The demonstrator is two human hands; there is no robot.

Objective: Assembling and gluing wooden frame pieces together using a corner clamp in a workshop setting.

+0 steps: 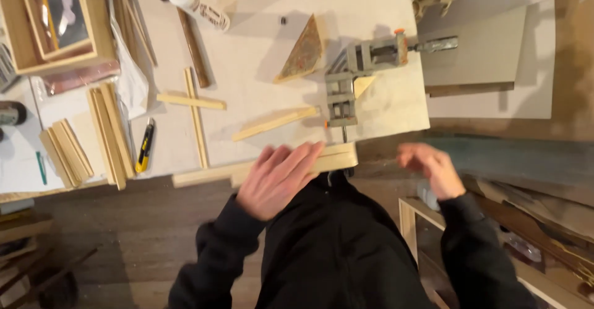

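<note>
Head view. Pale rectangular wooden strip seen lying along near table edge, frame centre; long axis left-right, right end tilted slightly toward upper frame.

Left hand laid flat on strip, fingers spread, pressing, not closed round it. Right hand held off table at centre right, blurred, fingers loosely curled, nothing held.

Strip judged light, stiff, dry, unlikely to slip; best gripped mid-length across narrow faces.

Grey metal corner clamp seen above strip; yellow utility knife at left.
</note>
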